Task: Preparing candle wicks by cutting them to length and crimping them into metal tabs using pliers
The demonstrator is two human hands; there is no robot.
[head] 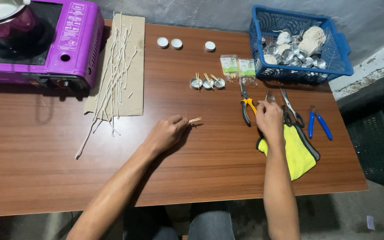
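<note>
1. The left hand rests on the brown counter, its fingers pinched together on a small bundle of toothpicks whose tips stick out to the right. A steady pinch near the middle of the bundle looks wise, so that no pick slips loose.
2. The right hand lies on the yellow cloth, its fingers curled round a small metal tool; whether they truly clamp it I cannot tell.
3. Just left of that hand lie the yellow-handled pliers; to its right are scissors and blue-handled cutters. The reach should stay clean so the neighbours are not knocked.
4. Farther off stand three small metal cups with picks in them, well apart from both hands. The bundle would need a careful carry there.
5. The blue basket and the white wicks on cardboard sit clear of the hands.
</note>
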